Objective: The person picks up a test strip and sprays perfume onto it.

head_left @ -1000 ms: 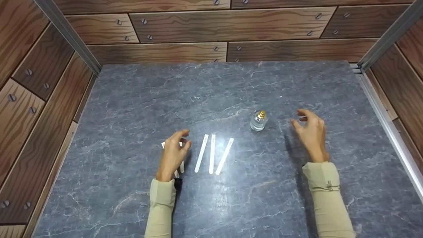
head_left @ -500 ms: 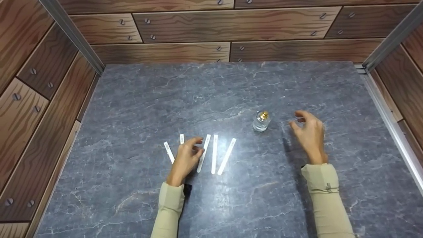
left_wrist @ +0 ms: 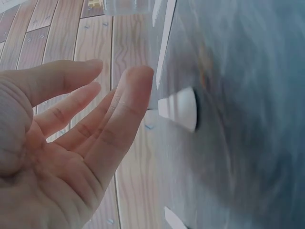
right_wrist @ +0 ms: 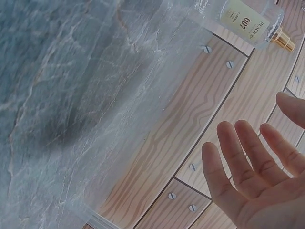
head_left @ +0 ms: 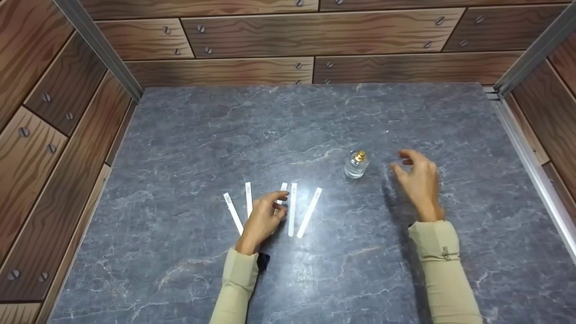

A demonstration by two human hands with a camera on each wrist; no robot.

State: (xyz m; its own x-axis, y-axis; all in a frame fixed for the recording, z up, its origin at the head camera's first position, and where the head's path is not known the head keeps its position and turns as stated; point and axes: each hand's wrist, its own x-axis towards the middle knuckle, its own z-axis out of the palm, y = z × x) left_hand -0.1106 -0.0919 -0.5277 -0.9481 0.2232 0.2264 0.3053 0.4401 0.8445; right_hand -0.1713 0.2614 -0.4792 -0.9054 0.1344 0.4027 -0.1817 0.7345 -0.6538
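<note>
Several narrow white paper strips, each with small print at its far end, lie fanned out on the table. My left hand (head_left: 264,218) hovers above a middle strip (head_left: 284,186), hiding most of it; the fingers are loosely bent and hold nothing. In the left wrist view one white strip (left_wrist: 180,109) shows just beyond the left fingertips (left_wrist: 139,78). A clear glass perfume bottle (head_left: 355,167) with a gold spray top stands upright right of the strips. Its pale label (right_wrist: 243,21) reads 007. To its right, my right hand (head_left: 419,182) hangs relaxed, apart from the bottle.
Left of my left hand lie two strips, the outer one (head_left: 233,212) slanting. Two more, including the rightmost strip (head_left: 309,212), lie right of it. The grey marbled tabletop (head_left: 216,130) is bounded by wood-patterned walls (head_left: 252,33) and a metal rail (head_left: 533,166).
My left hand has moved right, from over the two left strips to over the middle one, uncovering the left pair. The right hand has shifted only slightly; the bottle stays standing in place.
</note>
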